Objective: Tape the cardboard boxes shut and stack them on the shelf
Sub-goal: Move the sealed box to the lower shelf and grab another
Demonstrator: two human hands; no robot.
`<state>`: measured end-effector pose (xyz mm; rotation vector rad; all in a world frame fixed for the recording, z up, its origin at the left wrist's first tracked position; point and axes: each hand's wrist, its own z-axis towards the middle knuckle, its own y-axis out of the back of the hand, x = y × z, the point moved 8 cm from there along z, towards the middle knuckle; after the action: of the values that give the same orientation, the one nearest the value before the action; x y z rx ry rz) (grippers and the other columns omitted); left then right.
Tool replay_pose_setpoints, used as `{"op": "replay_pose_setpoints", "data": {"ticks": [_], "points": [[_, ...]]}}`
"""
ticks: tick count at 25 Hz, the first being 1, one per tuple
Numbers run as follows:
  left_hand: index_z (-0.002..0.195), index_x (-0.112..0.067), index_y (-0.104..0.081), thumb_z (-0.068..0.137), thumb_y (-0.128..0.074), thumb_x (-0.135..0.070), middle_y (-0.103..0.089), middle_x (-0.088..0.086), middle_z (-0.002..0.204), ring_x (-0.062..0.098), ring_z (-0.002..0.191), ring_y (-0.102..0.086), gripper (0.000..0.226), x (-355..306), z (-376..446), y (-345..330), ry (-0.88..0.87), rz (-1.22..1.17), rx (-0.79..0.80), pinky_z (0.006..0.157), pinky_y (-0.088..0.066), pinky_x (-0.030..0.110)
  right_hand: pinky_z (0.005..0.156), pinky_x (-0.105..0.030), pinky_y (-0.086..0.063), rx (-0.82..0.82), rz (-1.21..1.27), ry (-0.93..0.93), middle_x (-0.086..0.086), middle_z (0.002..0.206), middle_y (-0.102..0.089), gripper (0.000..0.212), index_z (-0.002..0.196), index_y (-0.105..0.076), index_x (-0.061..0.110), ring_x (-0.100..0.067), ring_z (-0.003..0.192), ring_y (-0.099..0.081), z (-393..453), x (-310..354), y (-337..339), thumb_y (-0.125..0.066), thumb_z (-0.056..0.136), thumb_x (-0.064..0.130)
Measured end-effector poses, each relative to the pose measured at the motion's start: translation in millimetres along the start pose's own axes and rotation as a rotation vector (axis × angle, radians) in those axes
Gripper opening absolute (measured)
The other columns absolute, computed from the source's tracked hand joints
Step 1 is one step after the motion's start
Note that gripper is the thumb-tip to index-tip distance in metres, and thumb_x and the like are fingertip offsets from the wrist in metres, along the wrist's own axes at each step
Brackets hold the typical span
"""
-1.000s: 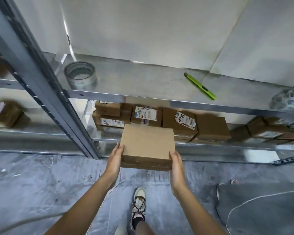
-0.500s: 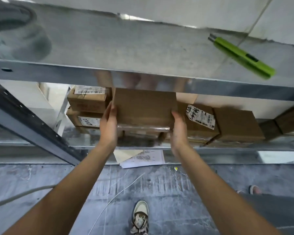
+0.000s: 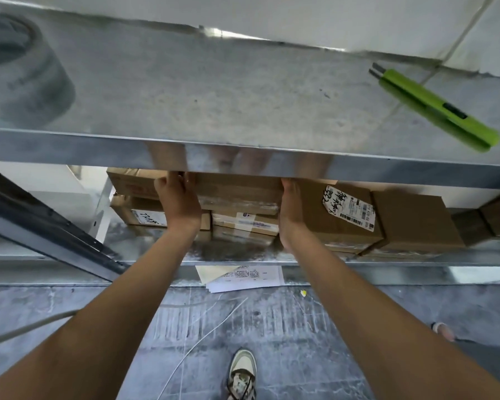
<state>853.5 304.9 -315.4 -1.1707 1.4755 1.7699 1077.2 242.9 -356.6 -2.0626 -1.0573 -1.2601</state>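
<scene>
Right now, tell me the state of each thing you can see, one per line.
Cardboard box: taped shut, held over a labelled box on the lower shelf.
Left hand: gripping the box's left side.
Right hand: flat against the box's right side.
Green utility knife: lying on the upper shelf, untouched.
Tape roll: standing on the upper shelf.

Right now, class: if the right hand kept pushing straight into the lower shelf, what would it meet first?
Probably nothing at once: the right hand slides between the held box and the labelled box; the upper shelf hides what lies beyond.
</scene>
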Motion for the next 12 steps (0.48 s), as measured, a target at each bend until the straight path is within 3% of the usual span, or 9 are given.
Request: {"op": "replay_pose_setpoints", "data": {"ticks": [3, 6, 8, 10, 12], "points": [[0.114, 0.012, -0.049, 0.101, -0.035, -0.013, -0.05, 0.033, 0.112, 0.038, 0.103, -0.048, 0.032, 10, 0, 3, 0.051, -0.051, -0.012, 0.081, -0.031, 0.031, 0.1, -0.035, -0.027, -0.022, -0.046, -0.025, 0.002, 0.146, -0.038, 0.059, 0.147, -0.028, 0.025, -0.022, 0.133, -0.036, -8, 7, 3, -0.041, 0.096, 0.05], [0.119, 0.004, -0.051, 0.102, -0.035, -0.031, -0.054, 0.025, 0.113, 0.035, 0.106, -0.052, 0.042, 19, -18, 11, 0.061, -0.097, 0.05, 0.088, -0.037, 0.035, 0.109, -0.041, -0.025, -0.103, -0.071, -0.078, -0.001, 0.153, -0.029, 0.07, 0.151, -0.014, 0.026, -0.026, 0.139, -0.03, -37, 4, 21, -0.043, 0.094, 0.054], [0.118, -0.001, -0.052, 0.101, -0.039, -0.031, -0.056, 0.014, 0.114, 0.026, 0.104, -0.053, 0.037, 29, -43, 31, 0.148, -0.084, 0.129, 0.092, -0.039, 0.035, 0.111, -0.042, -0.024, -0.117, -0.104, -0.119, 0.001, 0.155, -0.025, 0.074, 0.152, -0.012, 0.028, -0.025, 0.141, -0.026, -75, -4, 38, -0.046, 0.092, 0.057], [0.108, -0.005, -0.059, 0.099, -0.046, -0.026, -0.062, 0.007, 0.104, 0.023, 0.098, -0.057, 0.026, 43, -70, 72, 0.283, 0.014, 0.142, 0.091, -0.044, 0.035, 0.11, -0.04, -0.028, -0.145, -0.136, -0.126, 0.0, 0.153, -0.032, 0.068, 0.149, -0.024, 0.025, -0.024, 0.138, -0.032, -122, -9, 57, -0.05, 0.092, 0.052], [0.09, -0.006, -0.063, 0.098, -0.049, -0.022, -0.066, 0.01, 0.081, 0.028, 0.078, -0.062, 0.023, 31, -91, 129, 0.372, 0.107, 0.146, 0.069, -0.051, 0.038, 0.1, -0.032, -0.037, -0.197, -0.173, -0.041, -0.004, 0.136, -0.051, 0.048, 0.135, -0.044, 0.016, -0.022, 0.123, -0.048, -166, 16, 77, -0.054, 0.094, 0.039]]}}
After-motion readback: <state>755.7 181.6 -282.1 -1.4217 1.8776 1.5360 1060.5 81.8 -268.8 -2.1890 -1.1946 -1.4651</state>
